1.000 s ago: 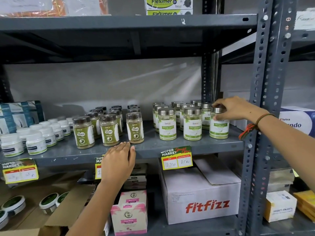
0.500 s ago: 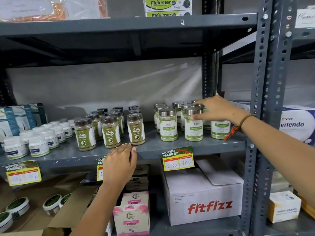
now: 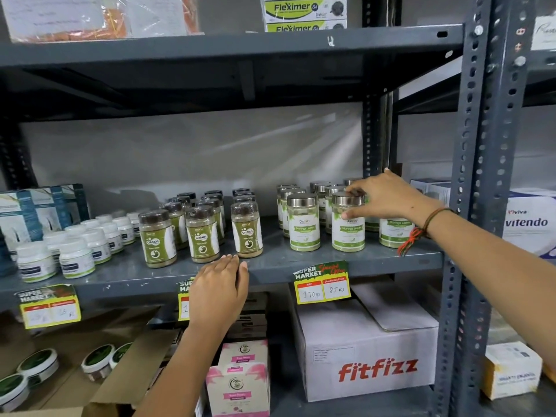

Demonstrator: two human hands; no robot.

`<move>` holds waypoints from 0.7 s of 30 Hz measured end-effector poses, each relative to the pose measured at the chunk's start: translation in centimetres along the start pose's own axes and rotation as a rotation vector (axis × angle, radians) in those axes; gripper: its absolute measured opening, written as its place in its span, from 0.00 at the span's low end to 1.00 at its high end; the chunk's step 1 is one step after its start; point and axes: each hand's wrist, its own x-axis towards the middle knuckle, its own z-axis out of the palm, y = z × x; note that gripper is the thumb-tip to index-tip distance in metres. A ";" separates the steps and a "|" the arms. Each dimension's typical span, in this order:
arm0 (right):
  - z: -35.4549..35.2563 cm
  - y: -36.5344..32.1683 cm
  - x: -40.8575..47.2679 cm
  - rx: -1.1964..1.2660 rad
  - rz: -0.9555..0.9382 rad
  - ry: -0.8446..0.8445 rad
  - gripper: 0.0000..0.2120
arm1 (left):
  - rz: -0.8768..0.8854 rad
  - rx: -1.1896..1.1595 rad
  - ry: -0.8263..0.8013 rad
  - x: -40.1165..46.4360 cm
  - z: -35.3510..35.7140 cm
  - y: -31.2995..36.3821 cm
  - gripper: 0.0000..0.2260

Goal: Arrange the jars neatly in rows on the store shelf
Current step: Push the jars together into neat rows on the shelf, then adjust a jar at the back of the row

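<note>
1. Head view: a grey metal shelf (image 3: 270, 267) carries three groups of jars. On the right part stand the Moringa jars (image 3: 303, 227) with shiny metal lids, in rows that go from the front edge to the back.
2. The right hand (image 3: 388, 197) reaches over this group. Its fingers (image 3: 353, 191) pinch the lid of the front middle Moringa jar (image 3: 348, 225), thumb low at the front and the other fingers on top. This jar stands upright on the shelf, just beside another front jar on its left.
3. One more Moringa jar (image 3: 395, 233) stands to the right, partly hidden behind the wrist, which wears a thread bracelet (image 3: 421, 230).
4. The left hand (image 3: 221, 284) lies flat on the front edge of the shelf, fingers pressed together, holding nothing. It is just in front of the Gaska jars (image 3: 202, 234), which have dark lids and stand in rows in the middle.
5. On the left are small white jars (image 3: 76, 257). Below the shelf a fitfizz box (image 3: 367, 350) stands, and a yellow price tag (image 3: 322, 285) hangs on the shelf edge.
</note>
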 end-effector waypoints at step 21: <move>3.0 -16.7 6.4 0.290 -0.343 0.009 0.37 | -0.023 0.005 0.014 0.1 0.2 0.0 0.20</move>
